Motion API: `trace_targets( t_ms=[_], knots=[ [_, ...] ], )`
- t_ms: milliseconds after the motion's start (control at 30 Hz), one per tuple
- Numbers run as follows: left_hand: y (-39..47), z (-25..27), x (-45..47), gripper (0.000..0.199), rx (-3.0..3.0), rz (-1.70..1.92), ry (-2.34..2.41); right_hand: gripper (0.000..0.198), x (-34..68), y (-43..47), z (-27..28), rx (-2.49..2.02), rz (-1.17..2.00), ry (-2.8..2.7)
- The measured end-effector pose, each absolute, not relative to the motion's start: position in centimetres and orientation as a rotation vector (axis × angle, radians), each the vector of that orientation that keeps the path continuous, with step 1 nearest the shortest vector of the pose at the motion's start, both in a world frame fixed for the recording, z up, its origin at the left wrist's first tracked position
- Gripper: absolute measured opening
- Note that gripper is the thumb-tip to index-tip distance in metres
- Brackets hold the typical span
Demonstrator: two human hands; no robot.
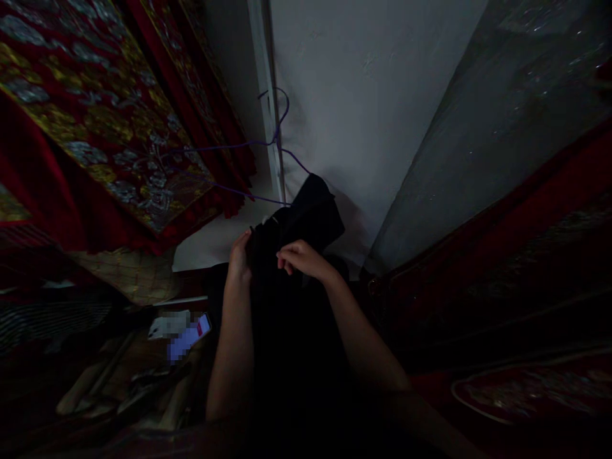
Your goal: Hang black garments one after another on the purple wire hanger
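A black cloth piece lies in front of me over my dark-clothed lap, its far end raised near the pale panel. My left hand is closed on the left edge of this cloth, thumb up. Just above the cloth is my right hand, its fingers curled into a pinch; whatever is between the fingertips is too small or dark to see. A thin purple cord loops around an upright pale post, and strands of it run down to the far end of the cloth. Small pale spots show on the cloth near my left hand.
Red cloth embroidered in gold and silver hangs at the left. A phone with a lit screen lies beside a pale flat object at lower left, near wooden bars. Clear plastic sheeting and more red cloth stand at the right.
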State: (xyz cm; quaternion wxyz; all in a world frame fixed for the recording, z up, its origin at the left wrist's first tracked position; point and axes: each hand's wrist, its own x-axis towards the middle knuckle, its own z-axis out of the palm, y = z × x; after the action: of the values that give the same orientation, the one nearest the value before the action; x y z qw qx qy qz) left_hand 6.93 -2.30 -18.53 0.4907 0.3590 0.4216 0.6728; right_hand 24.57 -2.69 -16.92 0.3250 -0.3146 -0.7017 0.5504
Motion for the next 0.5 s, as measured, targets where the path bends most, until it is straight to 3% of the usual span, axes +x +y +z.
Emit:
trace_targets(
  t_ms=[167, 300, 400, 500],
  knots=[
    [-4.2, -17.2, 11.8, 0.029, 1.030, 1.604, 0.886, 0.048, 25.7, -1.8, -17.7, -0.906, 1.105, -1.595],
    [-4.9, -16.4, 14.3, 0.018, 1.478, 1.670, 1.002, 0.066, 26.3, -2.1, -17.4, -0.731, 1.248, -1.518],
    [-4.3, -15.7, 14.3, 0.018, 1.754, 1.709, 1.146, 0.057, 26.3, -2.8, -16.7, -0.626, 1.384, -1.496],
    [-3.6, -15.4, 13.5, 0.032, 1.687, 1.549, 1.102, 0.049, 26.8, -3.4, -15.6, -0.702, 1.531, -1.489]
  ],
)
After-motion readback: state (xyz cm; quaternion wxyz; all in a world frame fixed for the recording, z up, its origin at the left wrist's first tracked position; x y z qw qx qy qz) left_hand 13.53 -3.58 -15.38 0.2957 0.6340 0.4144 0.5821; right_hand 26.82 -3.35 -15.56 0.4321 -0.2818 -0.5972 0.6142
